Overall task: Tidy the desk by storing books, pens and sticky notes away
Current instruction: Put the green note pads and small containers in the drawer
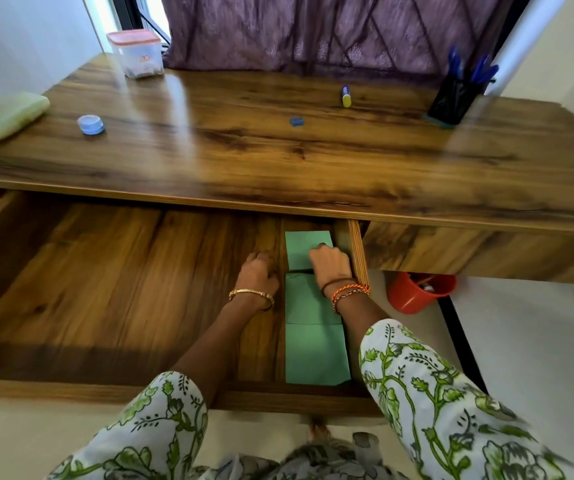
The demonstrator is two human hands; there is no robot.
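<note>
The drawer [105, 289] stands pulled out under the desk [278, 157], and green sticky notes [308, 249] lie in a line down its narrow right compartment, the rearmost pad just under the desk's front edge. The right hand [330, 263] rests on that rear pad with fingers curled down onto it – whether it pinches the pad or only presses it flat I cannot tell. The left hand [257, 271] sits on the drawer floor just beside the divider, fingers curled under, holding nothing that shows.

The risk, as I judge it: the rear pad lies slightly askew to the pads nearer the person, so a push could ride it up over its neighbour or jam it against the drawer's side wall. Closing the drawer with a hand inside would pinch the fingers under the desk edge.

On the desk remain a pen holder [453, 98] with blue pens, a glue stick [346, 95], a small blue piece [297, 121] and a round blue pot [90, 124]. The plastic container [136, 53] carries a small orange label – too blurred to read
</note>
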